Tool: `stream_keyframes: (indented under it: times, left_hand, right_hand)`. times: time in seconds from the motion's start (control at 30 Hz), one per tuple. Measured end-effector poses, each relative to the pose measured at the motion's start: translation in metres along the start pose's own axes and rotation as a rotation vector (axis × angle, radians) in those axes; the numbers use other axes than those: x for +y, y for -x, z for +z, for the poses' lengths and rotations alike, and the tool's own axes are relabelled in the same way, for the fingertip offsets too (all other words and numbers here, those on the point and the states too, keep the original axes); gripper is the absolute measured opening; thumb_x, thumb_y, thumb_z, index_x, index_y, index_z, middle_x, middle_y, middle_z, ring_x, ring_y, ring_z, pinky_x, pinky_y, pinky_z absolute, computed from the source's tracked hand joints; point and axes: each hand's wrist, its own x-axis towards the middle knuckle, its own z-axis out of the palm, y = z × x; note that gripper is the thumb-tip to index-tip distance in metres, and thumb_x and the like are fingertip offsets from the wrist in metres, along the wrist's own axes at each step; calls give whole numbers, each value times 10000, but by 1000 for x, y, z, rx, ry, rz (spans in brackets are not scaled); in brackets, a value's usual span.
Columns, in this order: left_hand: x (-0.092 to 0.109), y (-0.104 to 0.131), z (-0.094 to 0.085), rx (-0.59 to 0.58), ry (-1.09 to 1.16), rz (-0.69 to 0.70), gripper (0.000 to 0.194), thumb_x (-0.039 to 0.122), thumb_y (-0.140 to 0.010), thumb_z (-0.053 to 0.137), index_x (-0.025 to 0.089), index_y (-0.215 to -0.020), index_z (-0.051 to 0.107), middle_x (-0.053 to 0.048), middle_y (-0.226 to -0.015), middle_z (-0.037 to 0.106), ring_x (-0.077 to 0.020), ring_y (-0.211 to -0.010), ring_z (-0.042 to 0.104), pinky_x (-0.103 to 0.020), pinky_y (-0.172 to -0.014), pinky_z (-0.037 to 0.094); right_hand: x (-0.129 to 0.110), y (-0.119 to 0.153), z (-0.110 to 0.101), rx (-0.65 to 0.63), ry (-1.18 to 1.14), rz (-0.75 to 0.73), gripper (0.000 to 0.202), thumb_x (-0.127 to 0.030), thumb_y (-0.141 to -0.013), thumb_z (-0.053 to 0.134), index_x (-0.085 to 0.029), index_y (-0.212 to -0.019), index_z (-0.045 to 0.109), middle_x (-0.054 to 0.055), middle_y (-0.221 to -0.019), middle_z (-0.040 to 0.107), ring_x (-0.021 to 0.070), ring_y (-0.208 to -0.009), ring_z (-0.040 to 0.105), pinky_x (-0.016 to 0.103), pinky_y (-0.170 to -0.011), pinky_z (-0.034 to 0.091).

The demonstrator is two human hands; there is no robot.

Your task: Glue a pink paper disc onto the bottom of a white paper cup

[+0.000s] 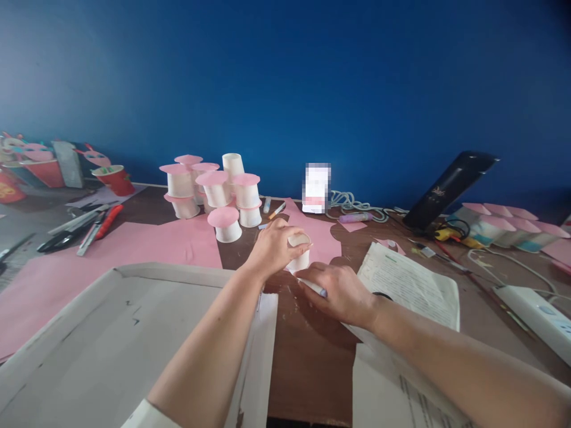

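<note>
My left hand (280,246) is wrapped round a small white paper cup (302,260) above the brown table. Just to its right and nearer to me, my right hand (336,289) is closed on a white glue stick (314,288), whose tip points at the cup's lower edge. Whether the tip touches the cup I cannot tell. Behind the cup lies cut pink paper (323,241). Left of my hands stand several white paper cups topped with pink paper discs (223,217), some stacked in two layers, and one bare upturned cup (232,165).
A large white tray-like box (134,333) lies front left over pink paper (156,241). Cutters (96,229) and red cups (116,180) are farther left. On the right are printed sheets (413,285), a black cylinder (446,190), more pink-topped cups (504,232) and a power strip (535,309).
</note>
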Motion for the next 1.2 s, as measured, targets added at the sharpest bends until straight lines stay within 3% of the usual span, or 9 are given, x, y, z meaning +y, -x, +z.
stream_keyframes:
  times: [0.4,0.57,0.67,0.8,0.93,1.2]
  left_hand:
    - [0,0,-1,-6,9,-3,310,467,-807,572,271,-1022,678,-53,-971,568,-223,-967,556,-389,-887,430]
    - [-1,0,-1,-23,21,-9,320,477,-813,549,271,-1021,679,-51,-985,581,-231,-972,550,-395,-881,429]
    - [1,-2,0,-30,27,-30,336,512,-806,534,275,-984,692,-46,-971,593,-239,-972,546,-410,-889,424]
    - [3,-2,-1,-25,23,-52,322,509,-803,536,281,-965,696,-43,-980,598,-245,-992,542,-408,-887,424]
    - [4,0,-2,-19,40,-56,377,547,-809,514,279,-1015,681,-46,-1019,592,-242,-992,554,-401,-871,433]
    - [0,1,3,14,50,-40,386,513,-800,559,244,-1058,660,-55,-1013,585,-225,-989,569,-365,-869,449]
  right_hand:
    - [8,16,1,82,-87,73,257,-352,-900,468,-293,-1054,665,21,-869,690,180,-808,653,273,-693,454]
    - [12,24,-5,336,-344,46,253,-296,-887,511,-254,-1095,647,38,-994,689,176,-885,642,297,-799,492]
    - [18,29,-10,523,-471,116,231,-275,-878,540,-242,-1077,653,42,-1008,684,180,-885,640,301,-781,503]
    - [26,32,-12,623,-530,190,208,-268,-874,560,-239,-1051,666,35,-927,688,173,-816,641,295,-725,502]
    - [30,31,-5,594,-570,170,208,-261,-872,562,-236,-1049,667,39,-982,684,174,-877,634,295,-769,499]
    - [27,29,9,402,-518,77,219,-234,-873,537,-243,-1053,661,25,-949,689,157,-881,636,281,-807,488]
